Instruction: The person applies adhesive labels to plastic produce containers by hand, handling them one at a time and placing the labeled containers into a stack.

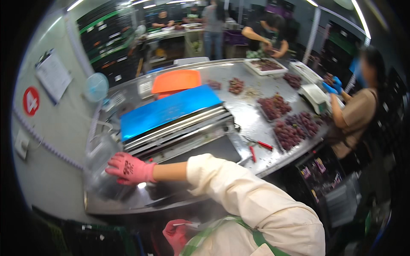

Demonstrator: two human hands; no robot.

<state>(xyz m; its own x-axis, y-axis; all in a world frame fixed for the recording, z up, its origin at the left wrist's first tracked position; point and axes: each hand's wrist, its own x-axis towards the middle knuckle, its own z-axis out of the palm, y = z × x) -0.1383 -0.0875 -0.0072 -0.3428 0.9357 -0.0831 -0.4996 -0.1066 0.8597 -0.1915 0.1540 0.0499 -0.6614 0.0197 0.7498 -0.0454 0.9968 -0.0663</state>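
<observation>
My right hand, in a pink glove, reaches across my front to the left end of the steel table. Its fingers are over blurred clear plastic containers; whether they grip one is unclear. Low in the view, close to my body, my left hand, also pink-gloved, is closed around a thin white object, too blurred to identify. Beyond my right arm is a metal machine with rollers, perhaps a film wrapper, under a blue sheet or panel.
Red-handled snips lie right of the machine. Trays of grapes stand farther right, near a scale. Orange trays are behind the machine. A blue-gloved co-worker handles grapes at right; another works across the table.
</observation>
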